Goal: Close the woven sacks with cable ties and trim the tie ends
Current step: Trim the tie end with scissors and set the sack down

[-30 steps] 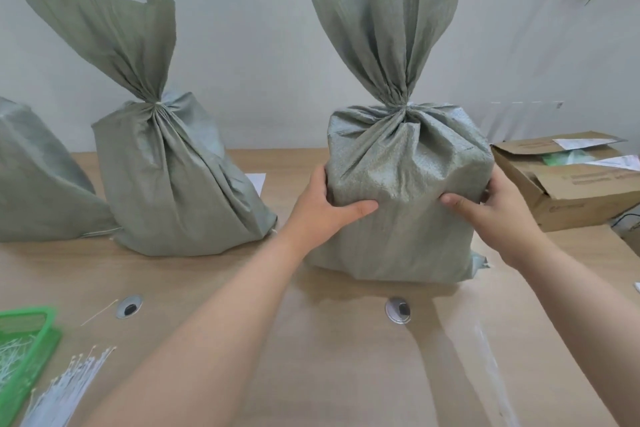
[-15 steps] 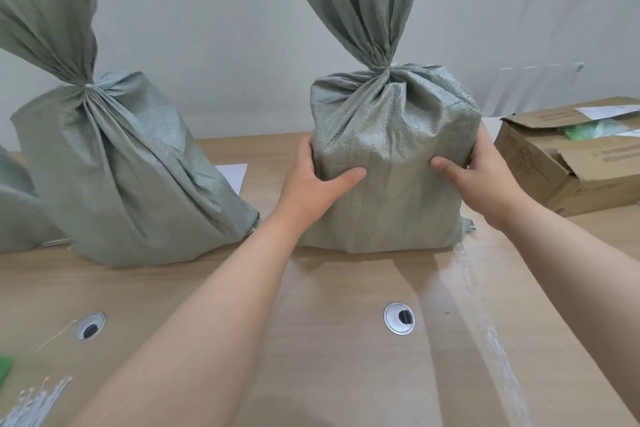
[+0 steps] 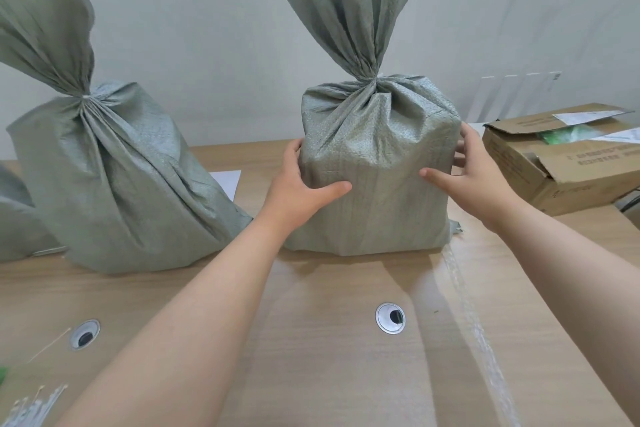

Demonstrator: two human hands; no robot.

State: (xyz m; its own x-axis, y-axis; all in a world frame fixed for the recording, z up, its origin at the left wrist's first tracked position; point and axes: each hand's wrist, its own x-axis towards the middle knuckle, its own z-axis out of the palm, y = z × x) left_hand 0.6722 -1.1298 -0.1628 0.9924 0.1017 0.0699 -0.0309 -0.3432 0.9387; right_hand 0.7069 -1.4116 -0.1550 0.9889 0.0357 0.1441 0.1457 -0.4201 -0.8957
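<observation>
A grey-green woven sack (image 3: 377, 163) stands upright on the wooden table (image 3: 311, 340), its neck gathered tight and its top fanning upward. My left hand (image 3: 298, 184) grips its left side and my right hand (image 3: 474, 177) grips its right side, thumbs pressed on the front. A second tied sack (image 3: 114, 177) leans at the left, a white tie showing at its neck. Part of a third sack (image 3: 17, 218) shows at the far left edge. A bundle of white cable ties (image 3: 31, 409) lies at the bottom left corner.
An open cardboard box (image 3: 561, 159) with papers sits at the right, close to my right hand. Two round cable grommets (image 3: 390, 317) (image 3: 84, 333) are set in the tabletop. A white sheet (image 3: 227, 180) lies between the sacks. A wall stands right behind.
The sack sits slightly farther back on the table with both hands still on its sides. The view has shifted; the green basket at the bottom left has dropped out of sight.
</observation>
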